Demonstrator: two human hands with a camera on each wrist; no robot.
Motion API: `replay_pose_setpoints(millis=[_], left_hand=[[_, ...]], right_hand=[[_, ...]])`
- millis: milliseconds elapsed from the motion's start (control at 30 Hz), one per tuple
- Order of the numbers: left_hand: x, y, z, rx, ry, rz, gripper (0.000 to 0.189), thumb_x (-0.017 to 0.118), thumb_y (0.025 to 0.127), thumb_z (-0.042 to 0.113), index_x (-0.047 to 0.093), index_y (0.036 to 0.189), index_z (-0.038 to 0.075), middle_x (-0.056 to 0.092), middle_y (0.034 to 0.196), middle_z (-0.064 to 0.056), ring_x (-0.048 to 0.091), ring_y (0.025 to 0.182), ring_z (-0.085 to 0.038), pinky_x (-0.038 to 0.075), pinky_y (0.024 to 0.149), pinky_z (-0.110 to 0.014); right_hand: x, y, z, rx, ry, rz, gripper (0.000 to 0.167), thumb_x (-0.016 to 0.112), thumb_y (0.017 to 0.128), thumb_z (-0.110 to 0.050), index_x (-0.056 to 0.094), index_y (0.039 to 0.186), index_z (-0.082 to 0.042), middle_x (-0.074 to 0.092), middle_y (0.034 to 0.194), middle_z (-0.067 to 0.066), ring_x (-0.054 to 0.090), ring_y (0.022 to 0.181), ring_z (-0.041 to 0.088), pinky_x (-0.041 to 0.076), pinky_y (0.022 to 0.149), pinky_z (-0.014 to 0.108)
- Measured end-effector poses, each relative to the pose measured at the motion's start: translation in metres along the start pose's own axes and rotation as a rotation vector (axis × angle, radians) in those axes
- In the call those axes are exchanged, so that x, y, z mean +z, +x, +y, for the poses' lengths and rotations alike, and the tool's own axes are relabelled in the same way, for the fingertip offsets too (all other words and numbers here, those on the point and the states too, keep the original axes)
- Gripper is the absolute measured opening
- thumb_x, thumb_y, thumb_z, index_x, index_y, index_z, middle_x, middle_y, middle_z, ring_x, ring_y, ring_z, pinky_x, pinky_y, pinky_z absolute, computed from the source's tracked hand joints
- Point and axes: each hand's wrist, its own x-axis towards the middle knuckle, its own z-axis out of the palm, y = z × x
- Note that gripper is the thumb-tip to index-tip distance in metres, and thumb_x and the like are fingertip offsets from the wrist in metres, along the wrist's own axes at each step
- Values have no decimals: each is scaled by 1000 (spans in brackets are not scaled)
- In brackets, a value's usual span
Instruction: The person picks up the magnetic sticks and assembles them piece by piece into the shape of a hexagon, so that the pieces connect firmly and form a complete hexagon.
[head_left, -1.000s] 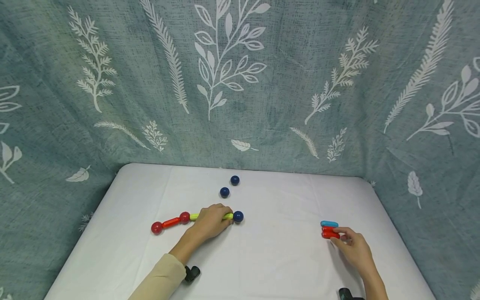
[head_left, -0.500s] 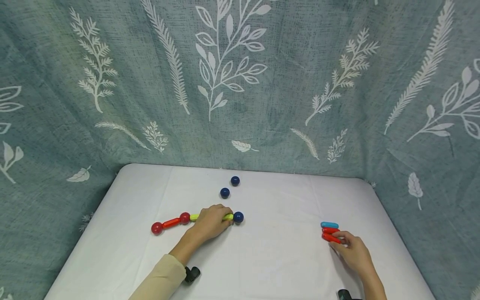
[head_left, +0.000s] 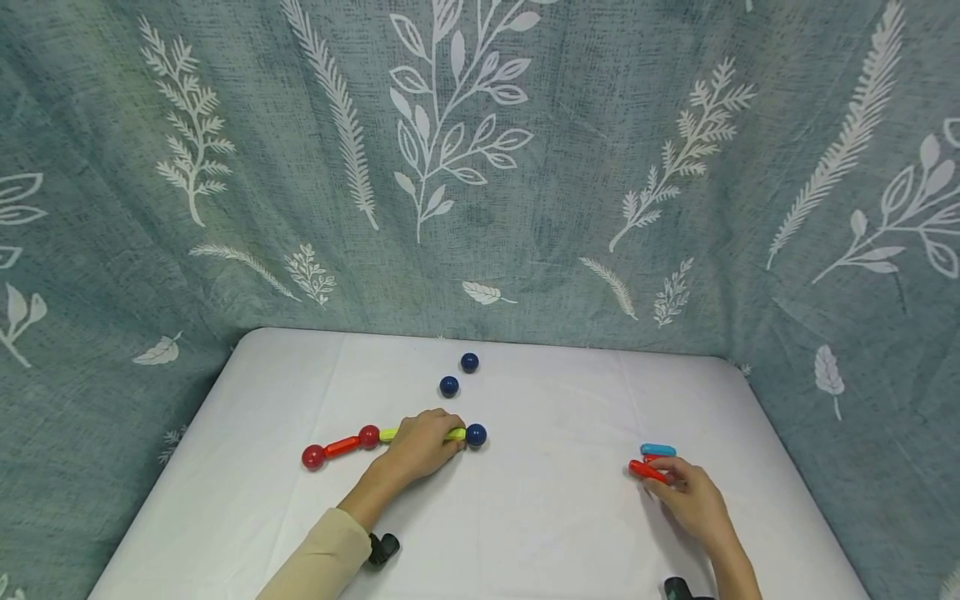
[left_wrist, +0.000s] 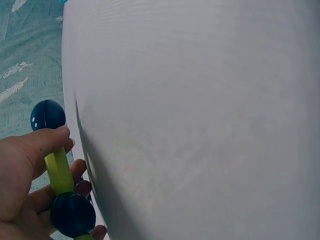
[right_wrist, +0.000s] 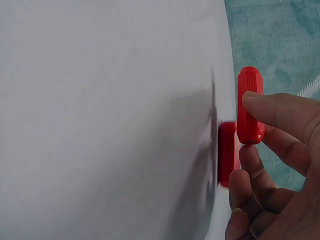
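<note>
My left hand grips a chain of balls and sticks near its right end. In the left wrist view the thumb and fingers hold a yellow-green building stick between a dark blue end ball and a second blue ball inside the hand. Leftward, the chain runs on to a red ball, a red link stick and another red ball. My right hand pinches a red building stick between thumb and fingers, raised off the table. Behind it lie another red stick and a blue stick.
Two loose dark blue balls lie beyond the left hand. A white cloth covers the table, whose back edge meets a green leaf-patterned curtain. Black wrist devices show beside both forearms.
My right hand has taken the nearest red stick, tilted it away from the other red one, and moved it slightly left and up. The left hand and the chain stay put.
</note>
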Motion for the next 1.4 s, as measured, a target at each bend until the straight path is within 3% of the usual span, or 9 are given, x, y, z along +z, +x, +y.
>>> replay_pose_setpoints(millis=[400,800,1400], left_hand=[[0,0,-1,10,1,3,24,73,93,27,73,114,15,68,103,1,62,93,-16,50,80,-42],[1,0,-1,11,1,5,24,73,93,27,73,114,16,68,102,2,61,91,-15,49,79,-40],[0,0,1,3,-4,1,24,73,93,27,73,114,15,68,101,1,60,90,-15,49,78,-40]], right_hand=[[28,12,-37,-86,98,-56,25,77,89,-17,71,112,-11,63,97,8,52,71,19,40,59,31],[61,21,-72,-156,101,-91,23,77,87,-13,72,109,-14,54,85,4,47,70,19,38,57,31],[101,37,-123,-313,149,-148,20,80,85,-11,73,102,-19,54,84,0,47,67,17,38,58,31]])
